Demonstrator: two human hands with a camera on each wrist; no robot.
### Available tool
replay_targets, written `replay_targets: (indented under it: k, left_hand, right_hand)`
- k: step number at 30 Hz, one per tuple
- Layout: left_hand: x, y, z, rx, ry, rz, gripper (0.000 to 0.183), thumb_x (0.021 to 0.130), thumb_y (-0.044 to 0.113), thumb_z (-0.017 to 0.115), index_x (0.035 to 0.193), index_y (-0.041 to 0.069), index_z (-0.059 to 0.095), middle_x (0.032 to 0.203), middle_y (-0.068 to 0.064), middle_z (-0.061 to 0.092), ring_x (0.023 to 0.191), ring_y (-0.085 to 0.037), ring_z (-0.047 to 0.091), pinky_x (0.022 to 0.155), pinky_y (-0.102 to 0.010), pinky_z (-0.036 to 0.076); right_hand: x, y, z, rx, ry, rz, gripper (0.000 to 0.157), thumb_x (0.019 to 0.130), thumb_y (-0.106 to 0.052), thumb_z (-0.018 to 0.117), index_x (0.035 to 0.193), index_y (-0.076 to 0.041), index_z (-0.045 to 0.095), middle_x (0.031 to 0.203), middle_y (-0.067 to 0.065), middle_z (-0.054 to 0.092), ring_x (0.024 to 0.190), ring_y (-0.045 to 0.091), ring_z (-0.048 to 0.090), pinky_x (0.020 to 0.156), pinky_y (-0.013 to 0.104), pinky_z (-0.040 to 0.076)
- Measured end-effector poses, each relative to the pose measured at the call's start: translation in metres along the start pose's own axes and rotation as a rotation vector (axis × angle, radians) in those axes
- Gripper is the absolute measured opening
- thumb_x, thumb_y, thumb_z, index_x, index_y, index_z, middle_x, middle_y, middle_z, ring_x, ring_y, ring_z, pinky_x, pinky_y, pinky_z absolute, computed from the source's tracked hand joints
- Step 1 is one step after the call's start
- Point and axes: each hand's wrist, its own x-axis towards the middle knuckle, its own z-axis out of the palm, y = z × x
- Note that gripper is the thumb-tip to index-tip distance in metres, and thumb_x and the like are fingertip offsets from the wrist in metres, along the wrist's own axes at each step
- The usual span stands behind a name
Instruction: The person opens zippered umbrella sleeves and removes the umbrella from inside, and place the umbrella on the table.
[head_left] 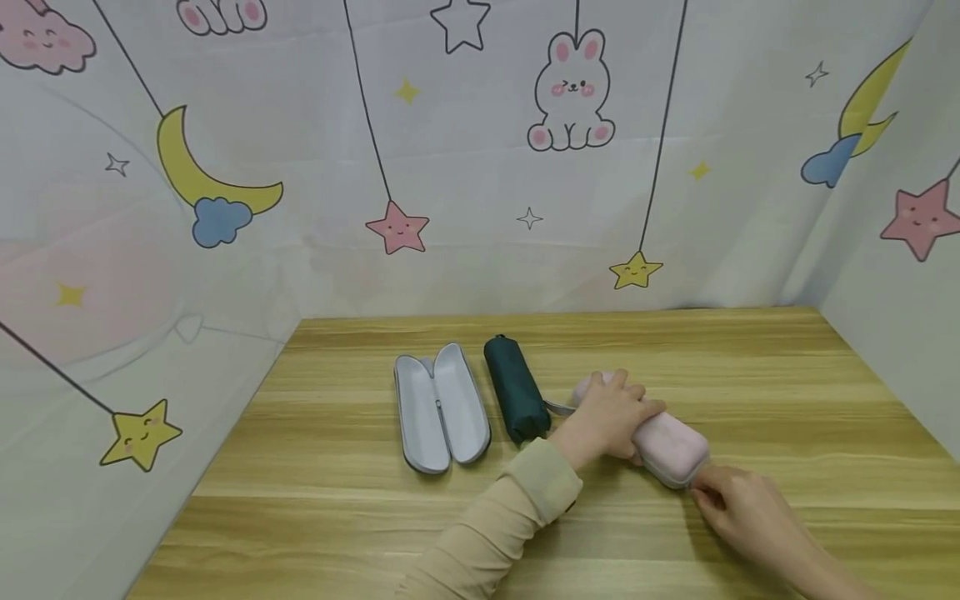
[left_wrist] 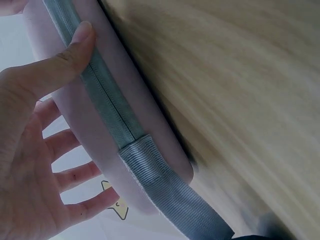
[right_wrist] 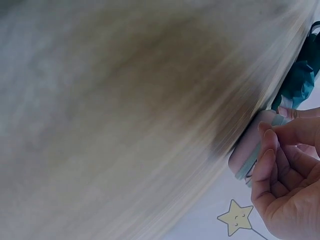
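Observation:
A pink zippered case (head_left: 674,444) lies slantwise on the table. My left hand (head_left: 611,417) grips it from above. In the left wrist view, the thumb (left_wrist: 75,52) presses on the grey zipper band (left_wrist: 107,100), while the other fingers spread over the opposite side. A grey fabric strap (left_wrist: 182,200) extends from one end of the case. At the near end, my right hand (head_left: 753,508) has its fingers curled, thumb and index finger pinching at the zipper pull, which the fingers mostly hide. The zipper line appears closed along the side seen in the left wrist view.
Left of the pink case lies a dark green folded umbrella (head_left: 516,387). Farther left, a grey-lined hard case (head_left: 420,421) lies spread apart. They share a wood-grain table (head_left: 315,517), with a patterned white cloth (head_left: 480,150) hanging behind and at the sides.

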Motion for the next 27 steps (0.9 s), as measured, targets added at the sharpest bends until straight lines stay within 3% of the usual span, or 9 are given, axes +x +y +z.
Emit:
replay_targets:
  k: [21,27]
  left_hand:
    - [-0.0045,0.0053,-0.0027,0.002,0.031,-0.053,0.078,0.064,0.074,0.070,0.133,0.045,0.049,0.123,0.016,0.057,0.121,-0.015,0.045,0.098,-0.037,0.040]
    - [-0.0041,0.0075,-0.0032,0.040,0.010,-0.070,0.076,0.065,0.077,0.067,0.132,0.044,0.049,0.125,0.017,0.056,0.119,-0.014,0.044,0.096,-0.036,0.040]
  right_hand:
    - [0.0005,-0.0007,-0.0005,-0.003,-0.032,0.019,0.032,0.065,0.001,0.078,0.064,-0.023,0.057,0.060,-0.019,0.042,0.057,-0.008,0.031,0.049,0.018,0.030]
    - [0.0017,-0.0016,-0.0032,-0.012,-0.075,0.048,0.021,0.066,0.000,0.078,0.067,-0.017,0.065,0.065,-0.012,0.061,0.059,-0.007,0.045,0.051,0.021,0.041]
